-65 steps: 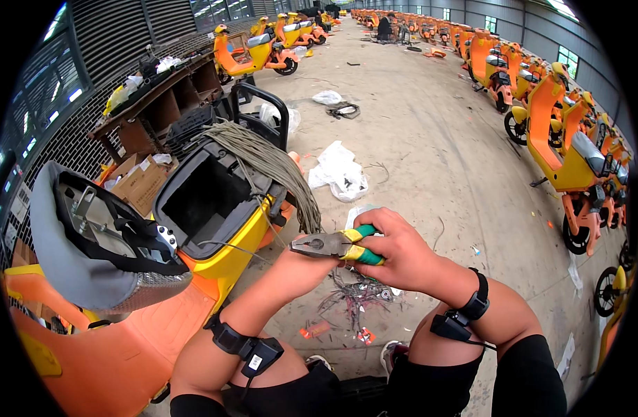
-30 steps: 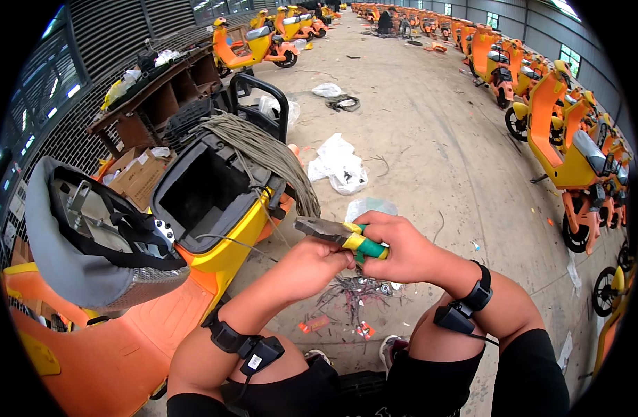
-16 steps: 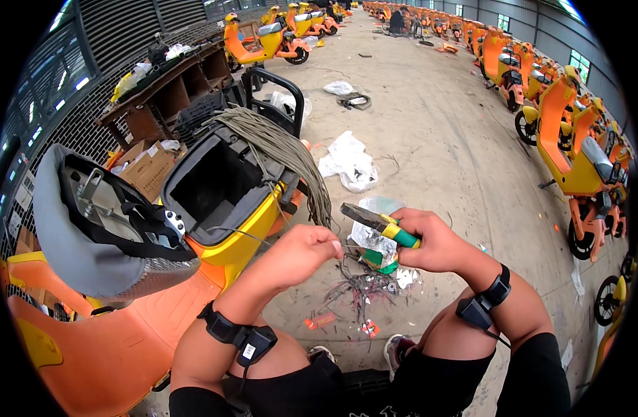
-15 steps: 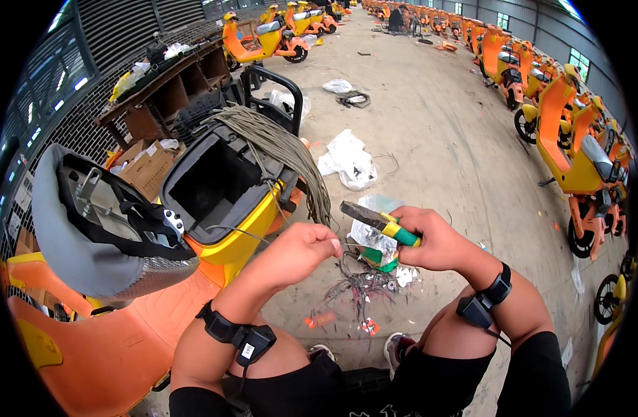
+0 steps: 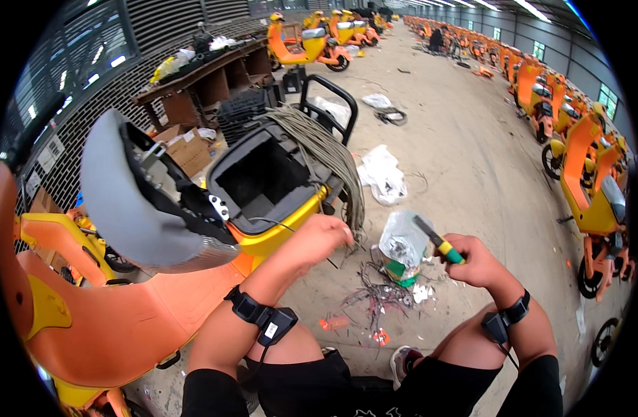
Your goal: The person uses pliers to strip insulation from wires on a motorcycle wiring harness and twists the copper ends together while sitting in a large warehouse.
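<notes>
My right hand [image 5: 472, 260] is closed on pliers [image 5: 444, 247] with yellow-green grips, their metal jaws angled up-left over a clear plastic bag [image 5: 395, 233] with white and green contents. My left hand [image 5: 324, 233] has its fingers curled near a thin grey cable [image 5: 277, 223]; whatever is in them is too small to make out. Just beyond it, a yellow-orange scooter [image 5: 145, 320] has its grey seat [image 5: 128, 194] raised, baring a black storage box [image 5: 256, 177]. A bundle of olive-grey cables [image 5: 333, 163] drapes over that box's right side and the scooter's rear.
A dark shelving bench [image 5: 208, 87] stands at the left with cardboard boxes [image 5: 190, 149] before it. Orange scooters [image 5: 583, 194] line the right side. White bags [image 5: 381, 174] and cable scraps [image 5: 381, 285] lie on the concrete floor [image 5: 458, 160]. A distant dark shape [image 5: 436, 42] sits up the aisle.
The view has turned, shifting the scene right and down. My hands have moved apart: the left toward the storage box, the right rightward with the pliers, away from the left.
</notes>
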Available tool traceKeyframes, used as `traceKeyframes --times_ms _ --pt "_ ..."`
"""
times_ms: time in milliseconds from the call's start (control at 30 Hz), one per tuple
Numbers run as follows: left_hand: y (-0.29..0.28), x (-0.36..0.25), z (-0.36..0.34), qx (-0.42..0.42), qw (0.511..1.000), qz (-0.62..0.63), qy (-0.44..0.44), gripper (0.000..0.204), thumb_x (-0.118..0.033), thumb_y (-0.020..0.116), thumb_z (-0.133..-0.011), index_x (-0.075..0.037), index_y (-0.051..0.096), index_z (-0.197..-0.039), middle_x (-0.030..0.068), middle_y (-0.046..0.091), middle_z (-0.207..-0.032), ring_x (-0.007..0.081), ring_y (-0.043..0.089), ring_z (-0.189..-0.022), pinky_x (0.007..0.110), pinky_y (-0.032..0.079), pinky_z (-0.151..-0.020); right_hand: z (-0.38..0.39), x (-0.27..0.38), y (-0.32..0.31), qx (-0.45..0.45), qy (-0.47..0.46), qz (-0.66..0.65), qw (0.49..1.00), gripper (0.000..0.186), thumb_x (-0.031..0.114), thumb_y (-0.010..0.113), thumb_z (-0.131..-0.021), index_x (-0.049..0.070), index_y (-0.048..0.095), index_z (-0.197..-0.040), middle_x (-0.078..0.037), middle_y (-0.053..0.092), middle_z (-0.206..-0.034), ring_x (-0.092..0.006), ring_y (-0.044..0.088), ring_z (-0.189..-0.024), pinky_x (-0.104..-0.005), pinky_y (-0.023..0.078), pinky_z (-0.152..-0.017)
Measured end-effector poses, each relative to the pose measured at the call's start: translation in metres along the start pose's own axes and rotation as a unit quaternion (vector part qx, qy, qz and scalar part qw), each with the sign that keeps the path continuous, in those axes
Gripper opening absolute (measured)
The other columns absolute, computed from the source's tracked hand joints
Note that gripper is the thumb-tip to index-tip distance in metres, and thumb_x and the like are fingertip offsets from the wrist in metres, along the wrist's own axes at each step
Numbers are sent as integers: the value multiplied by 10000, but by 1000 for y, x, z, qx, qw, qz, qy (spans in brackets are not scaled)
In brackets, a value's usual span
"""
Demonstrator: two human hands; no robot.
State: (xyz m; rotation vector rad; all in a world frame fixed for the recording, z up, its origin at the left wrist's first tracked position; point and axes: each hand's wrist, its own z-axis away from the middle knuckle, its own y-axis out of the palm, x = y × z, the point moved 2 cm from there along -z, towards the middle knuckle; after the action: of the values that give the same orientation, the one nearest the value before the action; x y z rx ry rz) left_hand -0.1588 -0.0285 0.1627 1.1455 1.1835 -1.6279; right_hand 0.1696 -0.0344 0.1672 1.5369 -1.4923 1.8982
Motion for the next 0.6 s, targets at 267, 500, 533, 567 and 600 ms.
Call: traceKeyframes --times_ms 267,500,533,567,600 --pt "-13 14 0 -110 957 270 -6 174 -184 473 -1004 -50 580 -984 -64 319 -576 58 292 -460 245 260 -455 0 -9 -3 -142 215 -4 966 228 216 708 -831 14 678 -932 27 576 -726 -80 511 -696 -260 424 -641" --pt "12 -16 -10 -97 933 343 48 154 -152 464 -1011 -38 556 -1060 -44 361 -634 71 357 -526 241 328 -519 -24 6 17 -170 154 -125 965 276 289 708 -885 23 685 -956 11 615 -809 -82 515 -719 -254 438 -665" --pt "17 -19 -14 -92 932 348 51 157 -151 462 -1012 -36 552 -1067 -40 367 -637 75 364 -530 243 334 -522 -28 8 20 -177 150 -137 963 270 285 704 -887 24 685 -953 8 620 -813 -81 518 -722 -253 440 -669" --pt "22 -21 -17 -87 929 355 54 160 -151 460 -1012 -33 549 -1073 -37 374 -640 78 371 -535 245 341 -524 -31 12 24 -182 146 -147 961 265 282 700 -889 25 685 -949 5 624 -817 -80 521 -726 -251 441 -673" --pt "24 -22 -21 -82 927 362 57 163 -151 458 -1012 -31 545 -1080 -34 381 -643 82 378 -539 246 347 -527 -35 15 27 -187 143 -158 959 259 278 696 -890 25 684 -945 2 628 -821 -79 523 -729 -250 442 -677"
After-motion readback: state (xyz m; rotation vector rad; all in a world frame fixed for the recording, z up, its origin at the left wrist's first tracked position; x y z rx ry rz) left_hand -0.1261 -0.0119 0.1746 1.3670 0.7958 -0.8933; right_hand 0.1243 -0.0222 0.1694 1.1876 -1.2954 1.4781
